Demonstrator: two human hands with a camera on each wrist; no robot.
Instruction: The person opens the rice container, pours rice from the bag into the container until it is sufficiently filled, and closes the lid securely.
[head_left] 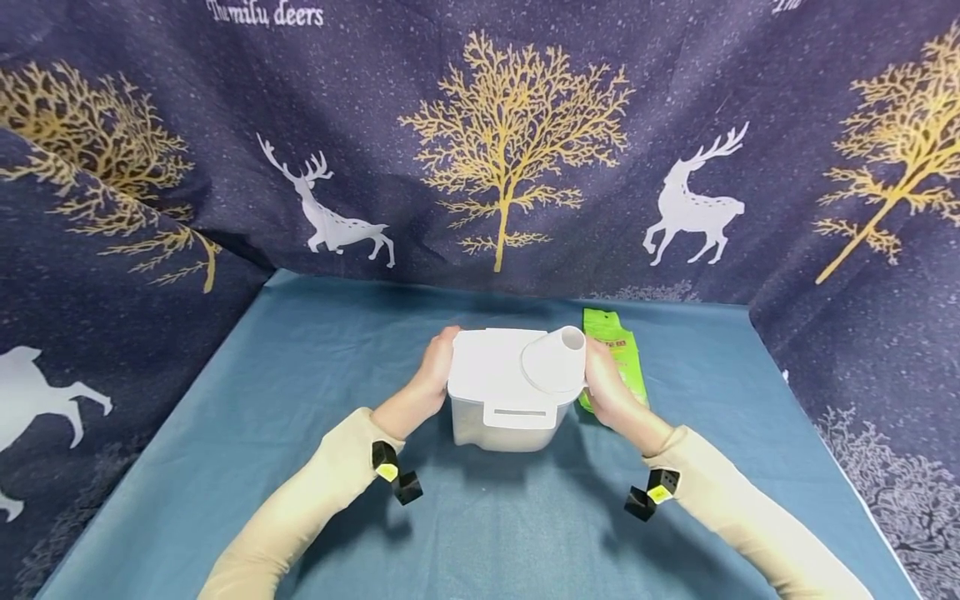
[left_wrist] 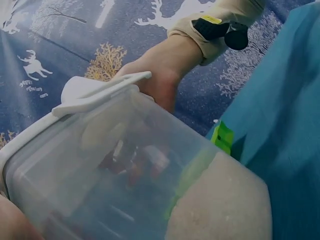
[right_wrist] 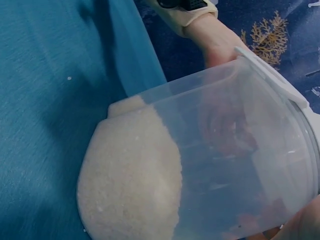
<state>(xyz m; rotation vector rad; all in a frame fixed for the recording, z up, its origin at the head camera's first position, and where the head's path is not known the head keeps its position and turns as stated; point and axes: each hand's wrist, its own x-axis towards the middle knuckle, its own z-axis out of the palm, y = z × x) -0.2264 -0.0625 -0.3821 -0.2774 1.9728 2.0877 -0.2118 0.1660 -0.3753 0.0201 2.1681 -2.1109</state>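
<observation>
Blue table [head_left: 225, 467] is carrying a clear tub [head_left: 504, 421] at centre, white lid [head_left: 495, 367] and funnel [head_left: 558, 360] on top. Left hand [head_left: 429, 379] and right hand [head_left: 609, 385] are gripping its sides, fingers clamped on the walls. Green packet [head_left: 626, 354] is lying just right of it, behind the right hand. Only the wrist views are showing white grains [right_wrist: 132, 175] in the bottom of the tub.

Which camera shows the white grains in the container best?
The right wrist view: the grains fill the frame, seen through the clear wall. The left wrist view catches a corner of them. In the head view the lid hides them.
</observation>
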